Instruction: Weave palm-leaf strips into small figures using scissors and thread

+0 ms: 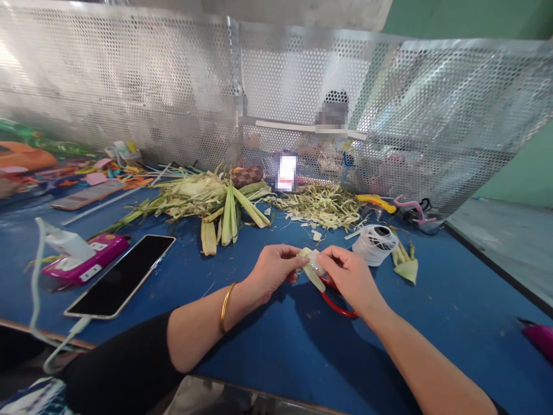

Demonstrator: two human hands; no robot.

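My left hand (274,268), with a gold bangle at its wrist, pinches a pale green strip of corn husk (318,281) between thumb and fingers. Right beside it, my right hand (348,274) is closed on a small shiny white piece (315,264) that lies against the husk; its exact kind is unclear. Below my right hand shows a red loop handle (339,306), like that of scissors, the rest being hidden. A spool of white thread (375,246) stands just past my right hand, with a folded husk piece (406,265) to its right.
Whole husks (190,196) and a heap of shredded husk (328,206) lie along the back. At left are a phone (123,276) on a cable and a magenta power strip (88,259). A yellow-handled tool (377,202) lies back right. Perforated mesh (142,80) walls the far edge.
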